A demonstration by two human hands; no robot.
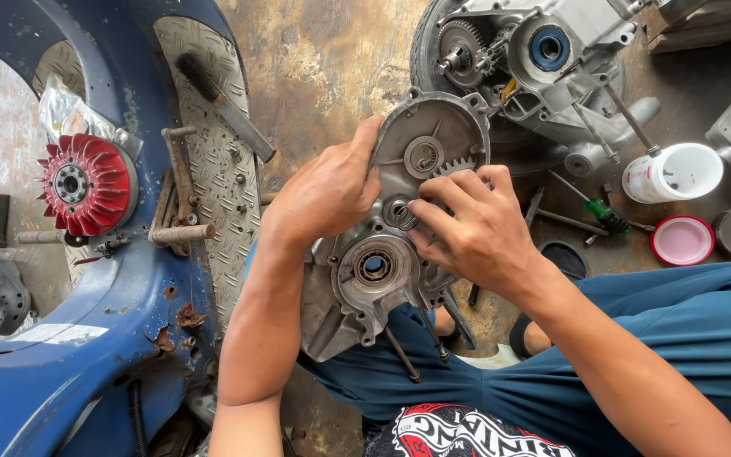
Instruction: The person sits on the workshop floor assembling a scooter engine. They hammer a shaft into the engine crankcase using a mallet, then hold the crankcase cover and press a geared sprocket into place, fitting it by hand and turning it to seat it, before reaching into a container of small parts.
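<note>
Grey engine case half (365,279): left hand (327,193) clasps its upper edge; right hand (475,228) fingertips pinch its small bearing (399,213).

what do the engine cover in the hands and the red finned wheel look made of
Engine cover: seemingly cast metal, probably aluminium; dull grey, grimy, with moulded ribs and shiny steel-looking bearing rings. Red finned wheel: glossy red fins, plastic or painted metal, unclear which; its centre hub looks like bare grey metal.

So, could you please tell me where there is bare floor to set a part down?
One bare patch of floor lies between the blue scooter body and the engine block. It is crowded at right, around the white tub, pink lid and green screwdriver. Both hands hold the crankcase cover.
</note>
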